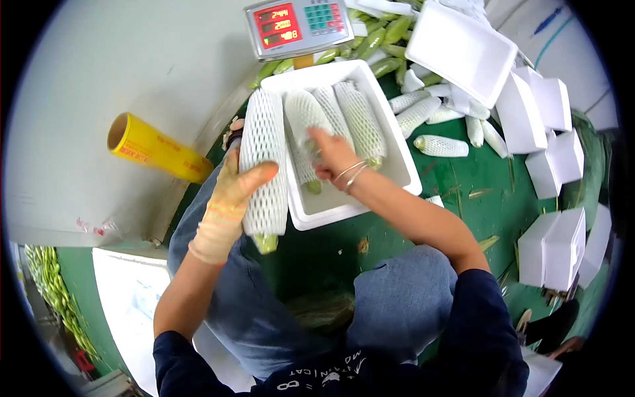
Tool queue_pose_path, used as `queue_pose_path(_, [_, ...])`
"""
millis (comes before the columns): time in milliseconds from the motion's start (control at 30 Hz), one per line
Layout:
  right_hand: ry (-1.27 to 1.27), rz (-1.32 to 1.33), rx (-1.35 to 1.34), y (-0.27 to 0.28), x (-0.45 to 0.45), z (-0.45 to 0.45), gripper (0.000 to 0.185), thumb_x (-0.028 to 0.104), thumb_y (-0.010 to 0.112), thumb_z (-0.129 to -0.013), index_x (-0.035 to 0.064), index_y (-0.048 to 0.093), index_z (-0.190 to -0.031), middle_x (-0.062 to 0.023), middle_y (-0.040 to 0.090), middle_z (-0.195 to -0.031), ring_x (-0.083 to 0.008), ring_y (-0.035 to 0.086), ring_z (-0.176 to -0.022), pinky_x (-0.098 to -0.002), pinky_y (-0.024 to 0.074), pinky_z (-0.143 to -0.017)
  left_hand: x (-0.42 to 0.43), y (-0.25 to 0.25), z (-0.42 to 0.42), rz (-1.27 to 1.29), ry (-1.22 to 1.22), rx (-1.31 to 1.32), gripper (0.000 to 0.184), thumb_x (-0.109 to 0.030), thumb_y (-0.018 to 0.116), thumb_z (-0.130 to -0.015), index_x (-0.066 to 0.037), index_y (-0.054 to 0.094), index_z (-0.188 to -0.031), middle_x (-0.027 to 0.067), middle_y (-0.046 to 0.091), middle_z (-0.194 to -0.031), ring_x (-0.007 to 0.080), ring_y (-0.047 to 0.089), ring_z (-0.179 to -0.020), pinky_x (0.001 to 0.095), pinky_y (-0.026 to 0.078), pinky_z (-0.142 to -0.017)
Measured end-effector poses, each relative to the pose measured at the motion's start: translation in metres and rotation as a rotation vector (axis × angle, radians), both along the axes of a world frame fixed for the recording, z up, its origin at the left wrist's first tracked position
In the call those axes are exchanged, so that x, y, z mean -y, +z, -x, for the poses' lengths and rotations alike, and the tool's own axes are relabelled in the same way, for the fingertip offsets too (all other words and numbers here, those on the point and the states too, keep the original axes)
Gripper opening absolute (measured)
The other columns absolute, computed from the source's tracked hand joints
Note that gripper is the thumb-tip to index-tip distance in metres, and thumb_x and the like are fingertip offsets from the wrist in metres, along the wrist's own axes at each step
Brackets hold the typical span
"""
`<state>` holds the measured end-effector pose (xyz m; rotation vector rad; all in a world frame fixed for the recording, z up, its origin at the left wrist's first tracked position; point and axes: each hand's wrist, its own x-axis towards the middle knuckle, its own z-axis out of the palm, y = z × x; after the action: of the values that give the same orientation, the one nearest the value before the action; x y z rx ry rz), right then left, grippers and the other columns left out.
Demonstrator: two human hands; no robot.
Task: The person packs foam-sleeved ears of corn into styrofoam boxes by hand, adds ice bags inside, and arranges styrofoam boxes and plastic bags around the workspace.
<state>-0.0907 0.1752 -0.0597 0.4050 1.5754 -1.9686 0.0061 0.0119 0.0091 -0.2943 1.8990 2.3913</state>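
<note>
My left hand (233, 188) is closed round an ear of corn in a white foam net (264, 165), its green tip pointing down. That ear is upright beside the left wall of a white foam box (403, 155). Inside the box lie several more netted ears. My right hand (334, 157) reaches in from the right, its fingers curled on the lower end of a netted corn ear (304, 109); the fingertips are partly hidden. Another netted ear (360, 122) rests along the box's right side.
A scale display (299, 26) with red digits stands behind the box. Green-husked corn (380, 43) is heaped beyond it, with loose netted ears (442, 145) to the right. White foam boxes (552, 251) stand far right. A yellow roll (159, 149) is at left.
</note>
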Motion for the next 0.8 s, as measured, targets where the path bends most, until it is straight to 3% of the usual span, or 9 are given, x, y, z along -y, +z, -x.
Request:
queue_pose_path(67, [0.080,0.295,-0.001,0.023,-0.053,-0.006,0.036,0.041,0.064,-0.085,0.0081,0.051,-0.089,-0.0002,0.047,-0.061,-0.0105,0.041,-0.043,-0.0241,0.0272,-0.037,-0.004,-0.017,0.032,0.190,-0.004,-0.101,0.048,-0.020,0.070,-0.076,0.003,0.056,-0.117,0.0066,0.064,-0.098,0.0149,0.061,-0.086,0.0286,0.049,-0.078])
queue_pose_path(133, [-0.063,0.037,-0.141,0.046,-0.111,-0.037,0.029,0.037,0.060,-0.089,0.0086,0.053,-0.093,-0.0001,0.050,-0.064,-0.0091,0.042,-0.044,-0.0231,0.0281,-0.037,-0.017,-0.022,0.069,0.408,-0.081,-0.011,0.063,-0.020,0.073,-0.072,0.002,0.045,-0.124,0.0150,0.062,-0.109,0.0240,0.061,-0.096,0.0326,0.048,-0.085])
queue_pose_path(233, [-0.211,-0.248,-0.501,0.031,-0.213,-0.074,0.042,0.038,0.063,-0.089,0.0028,0.054,-0.110,0.0006,0.054,-0.069,-0.0057,0.043,-0.047,-0.0224,0.0323,-0.038,-0.060,-0.042,0.113,1.237,-0.012,0.076,0.077,-0.036,0.068,-0.076,0.009,0.037,-0.132,0.0304,0.051,-0.126,0.0386,0.054,-0.112,0.0403,0.043,-0.096])
queue_pose_path(333, [-0.294,-0.428,-0.335,-0.027,-0.322,-0.084,0.045,0.041,0.062,-0.089,0.0027,0.053,-0.111,0.0000,0.053,-0.069,-0.0059,0.044,-0.047,-0.0221,0.0347,-0.039,-0.060,-0.112,0.144,1.718,0.001,-0.201,0.085,-0.037,0.062,-0.081,0.013,0.024,-0.138,0.0371,0.043,-0.130,0.0432,0.046,-0.121,0.0433,0.040,-0.101])
queue_pose_path(533, [-0.062,-0.735,-0.199,-0.138,-0.434,-0.045,0.051,0.043,0.063,-0.088,0.0005,0.050,-0.114,-0.0068,0.057,-0.072,-0.0154,0.054,-0.055,-0.0289,0.0452,-0.049,-0.069,-0.138,0.151,1.468,0.166,0.124,0.068,-0.033,0.055,-0.086,0.009,0.031,-0.133,0.0375,0.048,-0.122,0.0458,0.047,-0.118,0.0457,0.040,-0.100])
queue_pose_path(633, [-0.342,-0.952,-0.507,-0.210,-0.449,-0.042,0.073,0.035,0.071,-0.082,-0.0020,0.037,-0.135,-0.0243,0.058,-0.110,-0.0349,0.056,-0.106,-0.0408,0.0444,-0.091,-0.078,-0.114,0.150,1.549,0.067,0.292,0.058,-0.031,0.056,-0.085,0.005,0.040,-0.129,0.0298,0.052,-0.122,0.0429,0.050,-0.116,0.0446,0.040,-0.099])
queue_pose_path(667, [-0.420,-1.439,-0.548,-0.207,-0.440,-0.052,0.078,0.033,0.073,-0.079,-0.0036,0.034,-0.136,-0.0251,0.053,-0.118,-0.0382,0.051,-0.112,-0.0421,0.0429,-0.093,-0.090,-0.099,0.144,1.554,0.086,0.289,0.058,-0.031,0.056,-0.085,0.005,0.040,-0.129,0.0298,0.052,-0.122,0.0429,0.050,-0.116,0.0446,0.040,-0.099])
queue_pose_path(733, [-0.372,-1.356,-0.535,-0.190,-0.410,-0.099,0.088,0.038,0.076,-0.074,-0.0040,0.031,-0.137,-0.0283,0.044,-0.128,-0.0438,0.046,-0.116,-0.0452,0.0415,-0.095,-0.095,-0.082,0.130,2.218,-0.086,-0.182,0.055,-0.029,0.061,-0.080,0.002,0.048,-0.124,0.0203,0.057,-0.118,0.0405,0.053,-0.112,0.0427,0.042,-0.097])
queue_pose_path(800, [0.043,-1.341,-0.418,-0.226,-0.393,-0.155,0.096,0.037,0.079,-0.068,-0.0005,0.028,-0.139,-0.0271,0.044,-0.127,-0.0442,0.045,-0.118,-0.0490,0.0394,-0.099,-0.083,-0.078,0.124,1.932,-0.026,-0.464,0.045,-0.022,0.065,-0.077,-0.003,0.057,-0.116,0.0135,0.059,-0.114,0.0335,0.055,-0.109,0.0399,0.045,-0.094])
